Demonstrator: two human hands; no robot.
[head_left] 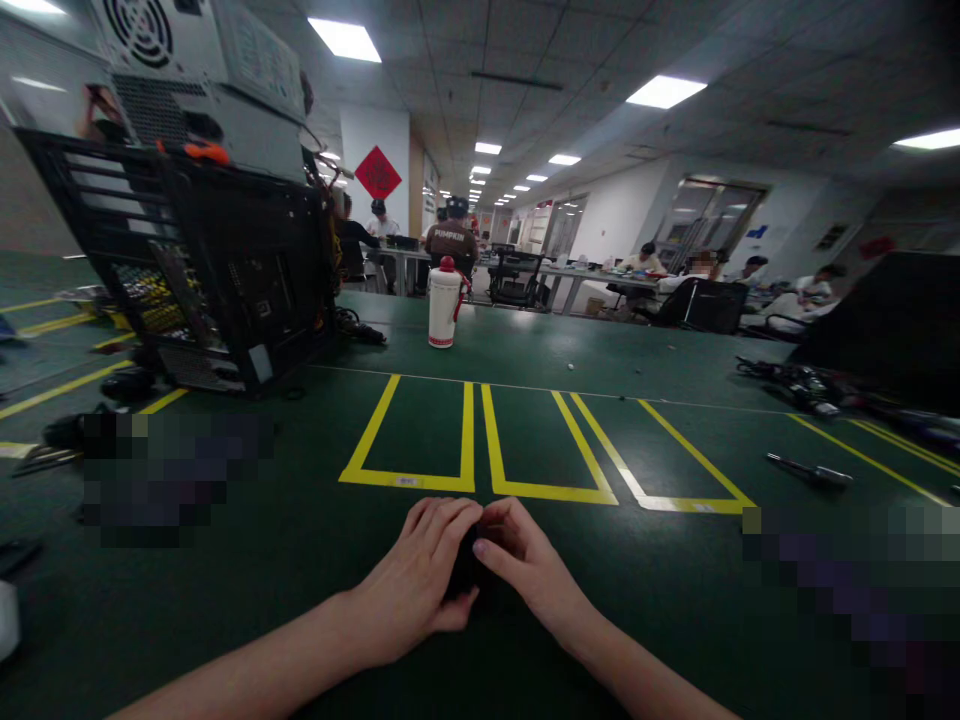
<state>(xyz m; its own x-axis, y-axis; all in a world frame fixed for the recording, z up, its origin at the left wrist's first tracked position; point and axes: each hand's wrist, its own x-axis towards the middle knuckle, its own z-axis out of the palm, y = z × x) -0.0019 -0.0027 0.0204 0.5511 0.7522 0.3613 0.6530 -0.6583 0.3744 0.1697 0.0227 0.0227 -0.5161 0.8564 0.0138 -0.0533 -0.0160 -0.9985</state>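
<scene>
My left hand (424,570) curls over a small black object (466,560) low above the green table. Its fingers hide most of that object, so its kind does not show. From the other side my right hand (529,560) meets it, fingers bent and thumb pressed against the object's edge. The fingertips of both hands touch or nearly touch at the top. Just beyond the hands, yellow tape outlines (555,492) mark the green tabletop (300,590).
A black computer case (262,290) with metal power supplies (259,70) on top stands at left. A white bottle (442,310) with a red lid is farther back. At right lie a screwdriver (814,472) and dark cables (795,385). People sit at desks behind.
</scene>
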